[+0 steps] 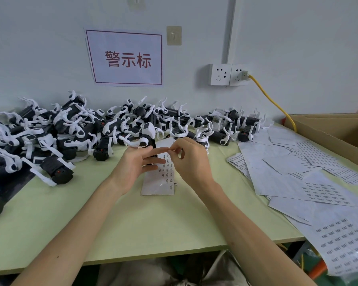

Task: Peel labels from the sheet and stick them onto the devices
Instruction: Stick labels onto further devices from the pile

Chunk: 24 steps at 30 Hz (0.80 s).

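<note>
Your left hand (136,164) held a black-and-white plastic device (146,137) upright above the pale green surface (132,219), fingers lying loosely round its dark body. Your right hand (192,162) pinched what looked like a tiny white label (170,150) between thumb and forefinger, just beside the device. The white label sheet (160,182), printed with small black marks, lay flat below both hands. The label was probably feather-light, limp and sticky, so pinching only its edge seemed wise. The device looked rigid and light, best gripped by its body.
</note>
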Each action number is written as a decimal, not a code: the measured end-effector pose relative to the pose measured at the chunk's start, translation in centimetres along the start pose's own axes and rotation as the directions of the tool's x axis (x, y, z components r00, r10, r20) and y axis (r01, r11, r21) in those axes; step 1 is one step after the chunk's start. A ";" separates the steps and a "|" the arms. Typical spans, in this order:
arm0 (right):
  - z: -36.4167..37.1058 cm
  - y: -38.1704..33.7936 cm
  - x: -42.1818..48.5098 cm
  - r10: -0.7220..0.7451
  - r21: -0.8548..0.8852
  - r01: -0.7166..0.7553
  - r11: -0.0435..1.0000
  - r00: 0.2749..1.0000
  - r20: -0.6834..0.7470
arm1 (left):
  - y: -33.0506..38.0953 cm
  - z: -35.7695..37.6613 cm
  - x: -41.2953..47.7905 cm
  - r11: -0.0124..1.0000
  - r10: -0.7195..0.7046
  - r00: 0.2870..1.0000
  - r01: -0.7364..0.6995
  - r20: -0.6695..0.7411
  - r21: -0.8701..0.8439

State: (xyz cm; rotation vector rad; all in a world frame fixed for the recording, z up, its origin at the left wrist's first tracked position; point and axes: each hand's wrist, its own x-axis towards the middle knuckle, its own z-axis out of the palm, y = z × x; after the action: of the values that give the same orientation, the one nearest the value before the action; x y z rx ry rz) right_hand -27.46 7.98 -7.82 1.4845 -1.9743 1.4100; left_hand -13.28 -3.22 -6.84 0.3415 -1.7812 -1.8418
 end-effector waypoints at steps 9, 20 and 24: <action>0.2 -0.1 0.1 0.155 0.250 -0.176 0.952 0.983 0.103 | -0.4 -0.2 0.5 0.998 -0.017 0.991 0.024 -0.132 0.053; -2.4 -0.6 1.3 0.313 0.780 -0.564 0.271 0.818 0.483 | 0.0 -1.4 0.7 0.898 -0.095 0.969 -0.015 -0.226 -0.440; -2.1 -0.8 1.2 0.310 0.768 -0.517 0.378 0.853 0.421 | 0.1 -1.3 0.4 0.868 -0.089 0.991 0.030 -0.096 -0.496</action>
State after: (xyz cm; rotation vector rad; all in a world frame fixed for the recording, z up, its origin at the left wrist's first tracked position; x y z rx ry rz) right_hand -27.97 9.06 -5.50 1.5239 -1.8824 2.9442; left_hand -12.91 -4.55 -6.75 0.2958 -1.1712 -2.1903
